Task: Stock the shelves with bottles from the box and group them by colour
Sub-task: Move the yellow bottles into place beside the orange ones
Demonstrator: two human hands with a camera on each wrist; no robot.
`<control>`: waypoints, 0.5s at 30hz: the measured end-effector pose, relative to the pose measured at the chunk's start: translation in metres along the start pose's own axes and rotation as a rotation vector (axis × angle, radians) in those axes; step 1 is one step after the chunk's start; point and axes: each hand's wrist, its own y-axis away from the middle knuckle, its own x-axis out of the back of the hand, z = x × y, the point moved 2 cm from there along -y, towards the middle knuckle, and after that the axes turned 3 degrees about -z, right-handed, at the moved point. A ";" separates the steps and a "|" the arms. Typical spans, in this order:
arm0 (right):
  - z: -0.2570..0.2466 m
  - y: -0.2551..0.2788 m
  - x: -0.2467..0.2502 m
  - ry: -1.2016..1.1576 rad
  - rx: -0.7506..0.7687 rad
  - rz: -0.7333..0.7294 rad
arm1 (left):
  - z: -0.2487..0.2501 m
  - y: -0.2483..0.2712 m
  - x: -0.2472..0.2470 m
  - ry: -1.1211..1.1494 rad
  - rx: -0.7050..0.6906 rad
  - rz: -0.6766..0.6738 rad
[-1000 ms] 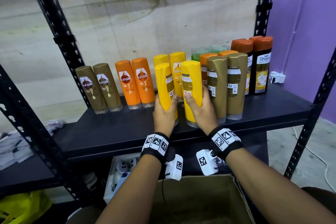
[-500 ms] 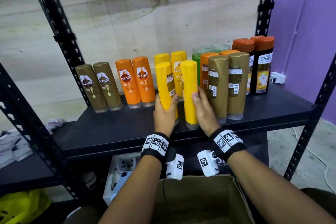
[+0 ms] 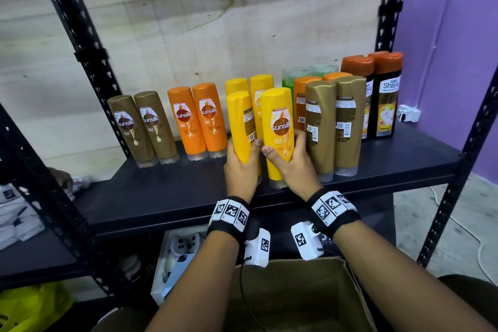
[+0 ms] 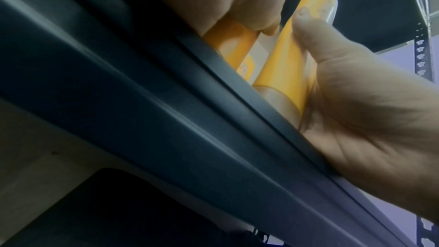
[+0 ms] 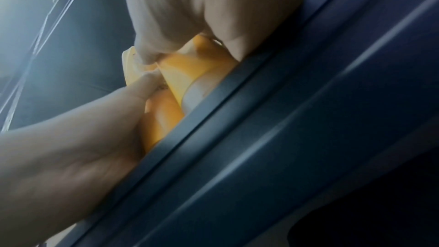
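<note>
Turned since 0.5 s ago: the right-hand yellow Sunsilk bottle [image 3: 279, 132] now faces out w/ its front label, where it showed a plain side edge before. Right hand [image 3: 293, 167] grips it low down, thumb across the front, fingers curled round the far side. Left hand [image 3: 241, 170] holds the left yellow Sunsilk bottle [image 3: 241, 127] the same way as before, thumb tip on its right edge, back label facing the other bottle. Both bottles stand at centre frame on the black shelf [image 3: 167, 197], bases near its front edge; left wrist view shows both bases just behind the shelf lip.

Two more yellow bottles [image 3: 260, 89] stand right behind them. Left of centre: two orange Sunsilk bottles [image 3: 198, 118], then two brown Sunsilk bottles [image 3: 142, 129] further left. Right of centre: two gold-brown bottles [image 3: 334, 124] w/ back labels out, touching the right hand; orange and green bottles behind those; two dark Shayla bottles [image 3: 382, 94] at far right. Cardboard box [image 3: 296, 296] sits bottom centre, below the wrists.
</note>
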 end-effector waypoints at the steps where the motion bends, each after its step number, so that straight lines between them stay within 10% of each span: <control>1: 0.000 0.000 0.000 0.007 0.000 0.013 | 0.000 0.000 0.000 -0.004 0.000 -0.004; 15: 0.000 0.004 0.001 0.014 -0.046 -0.010 | -0.014 0.001 0.000 0.141 0.131 0.032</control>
